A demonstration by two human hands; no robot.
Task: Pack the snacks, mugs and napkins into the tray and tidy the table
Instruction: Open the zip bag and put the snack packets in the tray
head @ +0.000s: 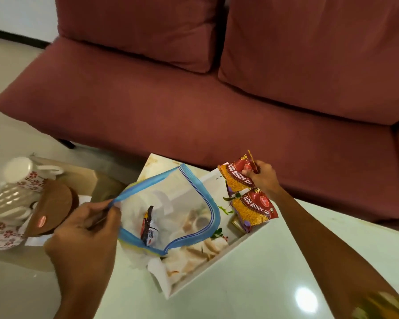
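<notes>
Left hand [83,229]: closed in a pinch on the blue zip edge of a clear plastic bag [171,203], holding the mouth of the bag wide open. The bag extends from this hand toward the right hand and lies over a tray [217,254] with a printed floral base and a white rim. Contents of the bag, as far as visible: one small dark sachet [149,226] with a red and white label, lying just beside the left hand's fingertips, and pale crumpled material beneath it that may be napkins; this cannot be confirmed.

Right hand [260,178]: closed on the top edge of a strip of snack packets [247,192], red and yellow, printed "ALOO BHUJIA SEV". Count: two packets joined, one hanging below the other. The strip hangs below the hand, over the far side of the tray and just beyond the open mouth of the bag. The lower packet reaches the tray's rim area; whether it touches cannot be told.

Beyond the left hand, on its outer side: mugs with a red flower pattern, lying tipped or stacked. One white mug [25,171] with its handle showing is clear; a second patterned one [0,233] sits at the picture edge; a ribbed pale vessel [9,199] lies between them. Total count uncertain. A brown round packet [53,208] with a red oval label lies touching the back of the left hand's view line, between the mugs and the hand.

All rests on a glossy white table [251,295]. A red sofa [217,88] stands beyond both hands.
</notes>
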